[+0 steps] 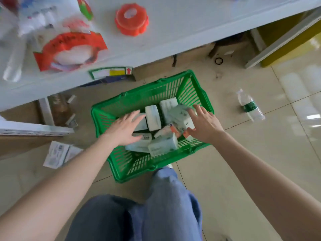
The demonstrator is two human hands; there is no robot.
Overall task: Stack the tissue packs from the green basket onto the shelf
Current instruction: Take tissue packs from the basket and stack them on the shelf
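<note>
Head view: one green basket [196,91] stands on the tiled floor [243,167] below the white shelf [173,28]. About seven tissue packs [163,145] lie jumbled inside it; the exact count is unclear. Two hands reach in: the left hand [124,127] lies flat on the packs, its grip spread; the right hand [205,124] hovers with fingers splayed over a pale green pack [180,113]. One water bottle [250,106] lies on the floor at the right. On the shelf sit one orange lid [131,19] and one red-printed bag [69,51].

Tiled floor [225,171] under green basket [132,100], water bottle [250,106], paper packets [57,153].
</note>
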